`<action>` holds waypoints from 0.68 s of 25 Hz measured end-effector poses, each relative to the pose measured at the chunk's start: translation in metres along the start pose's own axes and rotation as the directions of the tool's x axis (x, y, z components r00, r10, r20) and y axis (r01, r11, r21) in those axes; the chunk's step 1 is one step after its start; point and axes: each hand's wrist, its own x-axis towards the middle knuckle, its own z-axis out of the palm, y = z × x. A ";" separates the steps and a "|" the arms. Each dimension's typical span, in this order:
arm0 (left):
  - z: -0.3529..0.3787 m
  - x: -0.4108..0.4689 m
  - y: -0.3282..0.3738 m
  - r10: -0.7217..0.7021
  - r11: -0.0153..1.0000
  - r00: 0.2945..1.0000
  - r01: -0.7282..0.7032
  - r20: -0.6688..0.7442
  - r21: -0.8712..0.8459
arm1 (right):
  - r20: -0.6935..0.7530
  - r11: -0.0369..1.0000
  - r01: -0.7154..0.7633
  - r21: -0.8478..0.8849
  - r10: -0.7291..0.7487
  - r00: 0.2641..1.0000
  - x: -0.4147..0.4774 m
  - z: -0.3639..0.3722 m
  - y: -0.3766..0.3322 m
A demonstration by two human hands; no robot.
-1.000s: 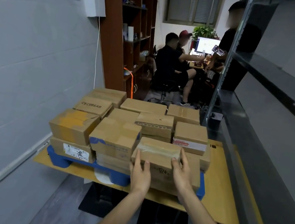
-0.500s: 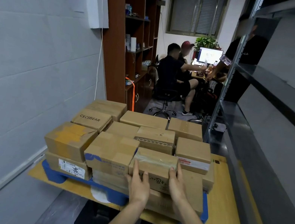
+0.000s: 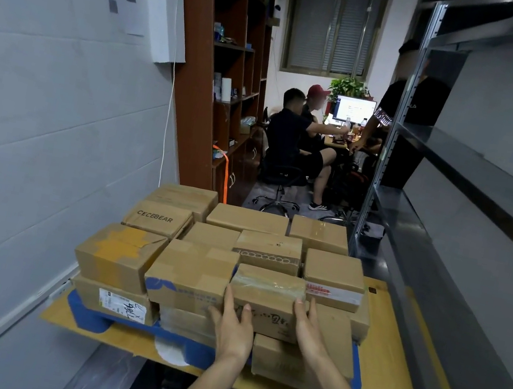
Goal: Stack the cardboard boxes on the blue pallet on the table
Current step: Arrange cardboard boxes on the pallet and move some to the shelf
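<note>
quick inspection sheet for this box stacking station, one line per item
surface: wooden table, carrying the blue pallet.
job's things: cardboard boxes stacked in layers across the pallet; taped box at front on top.
clutter: white round patch at the pallet's front edge.
grippers: left hand and right hand, fingers straight, flank the taped box.
cables: white cable down the left wall; orange strap by the bookcase.
surroundings: metal shelving right, people seated behind.

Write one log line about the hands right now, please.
left hand: pressing left side of taped cardboard box | right hand: pressing its right side | box: on stack over blue pallet
</note>
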 end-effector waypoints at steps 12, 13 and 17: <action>-0.093 -0.011 -0.014 0.283 0.839 0.914 -0.382 0.289 0.387 | -0.324 0.969 0.111 -0.222 -0.181 0.929 -0.153 0.017 -0.033; -0.098 -0.018 -0.012 0.295 0.829 0.898 -0.410 0.327 0.380 | -0.357 0.966 0.092 -0.242 -0.176 0.917 -0.172 0.020 -0.031; -0.095 -0.062 -0.001 0.334 0.810 0.815 -0.505 0.474 0.298 | -0.489 0.945 -0.044 -0.323 -0.126 0.863 -0.248 0.011 -0.020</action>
